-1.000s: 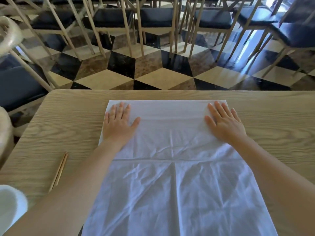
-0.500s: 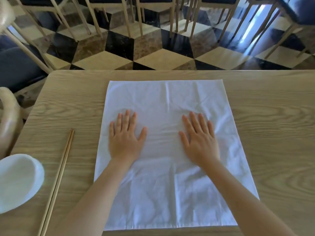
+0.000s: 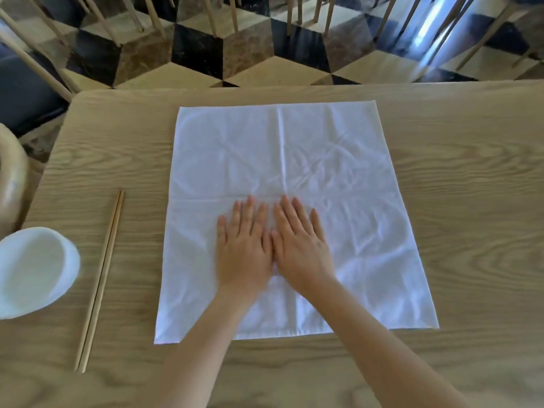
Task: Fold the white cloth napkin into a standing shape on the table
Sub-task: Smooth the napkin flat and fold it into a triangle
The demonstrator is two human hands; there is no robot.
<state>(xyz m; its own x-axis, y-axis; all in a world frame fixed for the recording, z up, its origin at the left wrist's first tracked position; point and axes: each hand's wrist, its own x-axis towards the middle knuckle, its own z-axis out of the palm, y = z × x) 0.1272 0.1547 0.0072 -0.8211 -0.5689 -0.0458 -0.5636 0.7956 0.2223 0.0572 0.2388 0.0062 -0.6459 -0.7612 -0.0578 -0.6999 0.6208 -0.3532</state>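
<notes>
The white cloth napkin [image 3: 294, 160] lies spread flat and unfolded on the wooden table [image 3: 456, 201], creased along its middle lines. My left hand [image 3: 244, 245] rests palm down on the napkin just below its centre, fingers straight. My right hand [image 3: 300, 245] lies flat right beside it, the two hands touching along their inner edges. Neither hand grips the cloth.
A pair of wooden chopsticks [image 3: 100, 281] lies left of the napkin. A white bowl [image 3: 32, 269] stands at the table's left edge. Chairs [image 3: 23, 92] and chair legs stand on the patterned floor beyond the far table edge.
Both hands slid over the napkin from its far corners toward me and inward until they met near the centre. The camera tipped down, bringing the napkin's near edge, the bowl and the chopsticks into view.
</notes>
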